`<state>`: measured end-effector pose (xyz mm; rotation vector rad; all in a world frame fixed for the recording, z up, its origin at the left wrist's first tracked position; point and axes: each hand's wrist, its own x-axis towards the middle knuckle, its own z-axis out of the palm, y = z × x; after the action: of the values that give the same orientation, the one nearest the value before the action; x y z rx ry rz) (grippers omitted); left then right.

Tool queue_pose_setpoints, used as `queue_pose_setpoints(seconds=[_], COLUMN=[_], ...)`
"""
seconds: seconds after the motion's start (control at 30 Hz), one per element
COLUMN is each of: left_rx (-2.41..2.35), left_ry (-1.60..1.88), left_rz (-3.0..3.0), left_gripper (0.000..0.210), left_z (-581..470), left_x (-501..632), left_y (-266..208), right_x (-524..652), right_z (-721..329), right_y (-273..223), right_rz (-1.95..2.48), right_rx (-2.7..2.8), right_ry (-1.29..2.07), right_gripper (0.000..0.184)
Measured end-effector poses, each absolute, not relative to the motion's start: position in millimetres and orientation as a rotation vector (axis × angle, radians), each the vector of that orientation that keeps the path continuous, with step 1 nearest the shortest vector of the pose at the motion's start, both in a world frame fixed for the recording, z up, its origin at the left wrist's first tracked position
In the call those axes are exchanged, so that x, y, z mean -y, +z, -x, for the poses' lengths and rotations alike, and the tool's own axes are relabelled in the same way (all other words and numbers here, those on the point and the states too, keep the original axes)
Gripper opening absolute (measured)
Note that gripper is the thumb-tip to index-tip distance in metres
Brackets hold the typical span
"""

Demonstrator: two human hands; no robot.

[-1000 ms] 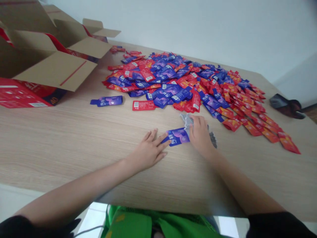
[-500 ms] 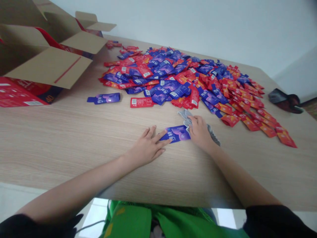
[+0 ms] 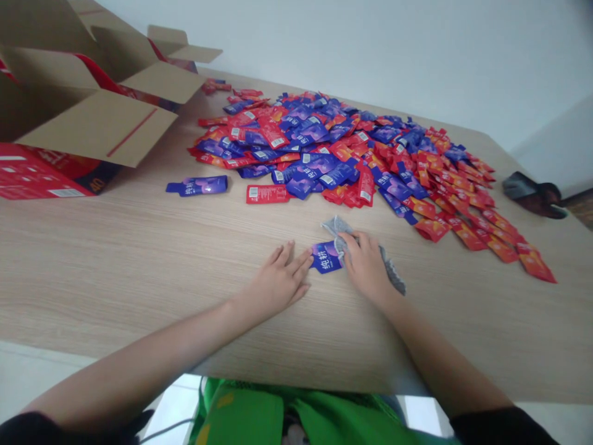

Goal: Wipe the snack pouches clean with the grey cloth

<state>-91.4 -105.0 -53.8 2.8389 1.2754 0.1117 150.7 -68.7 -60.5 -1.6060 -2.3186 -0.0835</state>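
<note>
A purple sachet (image 3: 326, 258) with white characters lies flat on the table between my hands. Its right part is hidden under a grey cloth (image 3: 337, 225). My right hand (image 3: 368, 266) has its fingers closed on this cloth and presses it on the sachet; more of the cloth trails out to the right of the wrist. My left hand (image 3: 280, 278) rests flat with fingers stretched, its fingertips at the sachet's left edge. Beyond the hands lie a single red sachet (image 3: 267, 194) and, farther left, another purple sachet (image 3: 198, 186).
A large heap of red and purple sachets (image 3: 306, 133) spreads along the back of the wooden table (image 3: 139, 272). Open cardboard boxes (image 3: 99, 123) stand at the left, flaps sticking out. A dark object (image 3: 532, 194), perhaps a tape dispenser, sits at the right edge.
My right hand has slid the cloth leftward across the sachet, covering more of it. My left fingers have drawn back from on top of the sachet to its left edge.
</note>
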Motion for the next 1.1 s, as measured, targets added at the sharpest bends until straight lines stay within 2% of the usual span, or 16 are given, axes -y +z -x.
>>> queue_pose_setpoints(seconds=[0.27,0.5,0.77,0.9,1.0,1.1], left_rx=[-1.263,-1.290,-1.277,-1.275,-1.277,-1.284], left_ry=[0.107,0.082,0.093,0.100,0.095,0.100], left_rz=[-2.839,-2.843,-2.866,-2.886,-2.894,-2.880], left_gripper=[0.056,0.048,0.051,0.051,0.048,0.045], left_z=[91.2,89.8,92.6,91.6,90.3,90.0], left_x=[103.8,104.0,99.7,101.2,101.9,101.9], left_y=[-49.9,-45.6,-44.2,-42.8,-42.3,-42.5], right_x=[67.2,81.5,55.7,55.9,66.5,73.1], right_z=[-148.6,-98.0,-173.8,-154.6,-114.7,-97.7], right_y=[-37.2,-44.5,-57.8,-44.6,-40.1,-45.9], right_rz=[1.468,1.450,1.800,1.623,1.435,1.454], right_rx=[2.051,2.478,2.196,2.108,2.324,2.493], right_ry=[0.149,-0.042,-0.211,-0.145,-0.062,-0.076], right_gripper=[0.039,0.037,0.037,0.036,0.036,0.036])
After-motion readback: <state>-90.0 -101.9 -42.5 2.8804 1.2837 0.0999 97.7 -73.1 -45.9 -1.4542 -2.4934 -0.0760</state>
